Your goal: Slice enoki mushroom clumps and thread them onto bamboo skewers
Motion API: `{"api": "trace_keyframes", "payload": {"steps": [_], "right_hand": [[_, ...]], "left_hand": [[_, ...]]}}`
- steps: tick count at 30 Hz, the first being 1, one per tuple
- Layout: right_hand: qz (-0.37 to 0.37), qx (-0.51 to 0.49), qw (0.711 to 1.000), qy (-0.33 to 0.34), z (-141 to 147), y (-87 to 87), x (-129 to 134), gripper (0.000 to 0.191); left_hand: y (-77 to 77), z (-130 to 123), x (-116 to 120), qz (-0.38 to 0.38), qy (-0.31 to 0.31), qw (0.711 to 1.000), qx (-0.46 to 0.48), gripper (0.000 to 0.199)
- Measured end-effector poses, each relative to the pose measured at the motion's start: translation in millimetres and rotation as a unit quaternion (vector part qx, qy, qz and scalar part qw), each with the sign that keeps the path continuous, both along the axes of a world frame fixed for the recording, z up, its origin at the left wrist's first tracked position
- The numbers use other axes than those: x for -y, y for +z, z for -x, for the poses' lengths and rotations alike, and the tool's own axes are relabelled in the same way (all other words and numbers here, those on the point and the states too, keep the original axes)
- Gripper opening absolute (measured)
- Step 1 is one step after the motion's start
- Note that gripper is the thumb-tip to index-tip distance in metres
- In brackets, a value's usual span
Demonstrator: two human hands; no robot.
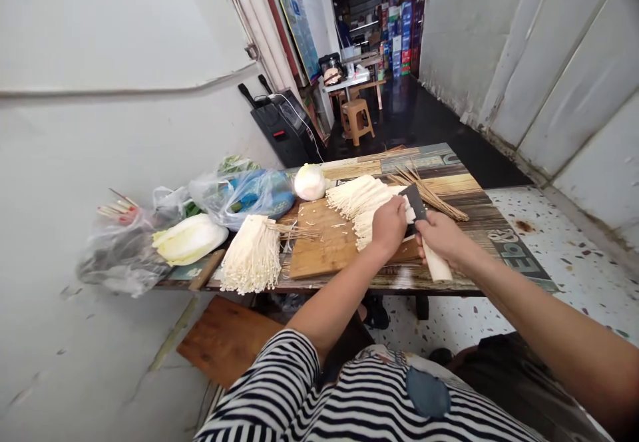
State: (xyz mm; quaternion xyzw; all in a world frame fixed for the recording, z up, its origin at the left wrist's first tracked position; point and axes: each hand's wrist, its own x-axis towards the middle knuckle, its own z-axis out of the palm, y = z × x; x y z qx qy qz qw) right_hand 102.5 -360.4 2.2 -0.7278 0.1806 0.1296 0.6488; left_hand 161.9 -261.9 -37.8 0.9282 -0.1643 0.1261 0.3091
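My right hand (pixel 440 237) is wrapped round a cleaver with a pale wooden handle (pixel 437 266) and a dark, broad blade (pixel 415 202). Beside the blade, my left hand (pixel 389 222) has its fingers curled on a bunch of enoki mushrooms (pixel 368 219). More enoki (pixel 357 194) lies spread behind it on the wooden cutting board (pixel 314 252). White cut pieces (pixel 409 209) show between my left fingers and the blade. Left of the board, a bundle of skewered enoki (pixel 251 255) lies with its sticks pointing right.
Bamboo skewers (pixel 432 196) lie on the wood-patterned table (pixel 479 219) at right. To the left are napa cabbage (pixel 190 239), a wooden handle (pixel 207 269) and plastic bags (pixel 244 192). A round pale vegetable (pixel 309 182) sits behind the board. Beyond stands a brown stool (pixel 357 120).
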Motion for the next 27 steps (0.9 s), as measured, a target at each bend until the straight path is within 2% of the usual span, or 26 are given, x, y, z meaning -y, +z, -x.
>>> {"api": "trace_keyframes", "payload": {"steps": [2, 5, 11, 13, 14, 15, 17, 22, 25, 27], "right_hand": [[0.018, 0.014, 1.000, 0.006, -4, 11.5, 7, 0.011], [0.022, 0.029, 0.999, 0.020, -9, 37.1, 11, 0.007], [-0.040, 0.119, 0.989, 0.074, -24, 91.2, -5, 0.014], [-0.072, 0.137, 0.984, 0.091, -37, 99.7, -15, 0.013], [-0.086, 0.137, 0.982, 0.099, -46, 100.2, -20, 0.012], [-0.097, 0.134, 0.980, 0.106, -55, 97.8, -25, 0.011], [-0.106, 0.115, 0.981, 0.116, -74, 84.6, -36, 0.010], [-0.081, 0.040, 0.990, 0.108, -113, 28.4, -57, 0.019], [-0.073, 0.010, 0.993, 0.095, -123, 9.8, -51, 0.025], [-0.072, 0.012, 0.994, 0.077, -120, 7.4, -31, 0.017]], "left_hand": [[7.3, -1, 5, 0.033, 0.009, 0.999, 0.019, 0.026], [30.6, -3, 6, 0.071, 0.030, 0.996, 0.050, 0.023], [100.7, -15, -17, 0.020, 0.069, 0.988, 0.136, 0.024], [117.4, -29, -31, 0.005, 0.089, 0.981, 0.172, 0.024], [121.0, -38, -38, -0.006, 0.099, 0.978, 0.182, 0.024], [120.9, -47, -45, -0.020, 0.110, 0.977, 0.180, 0.024], [108.9, -67, -56, -0.054, 0.130, 0.980, 0.143, 0.025], [40.2, -101, -68, -0.093, 0.131, 0.986, 0.036, 0.025], [11.3, -111, -69, -0.109, 0.121, 0.987, 0.015, 0.026], [6.0, -118, -68, -0.124, 0.110, 0.986, 0.009, 0.027]]}}
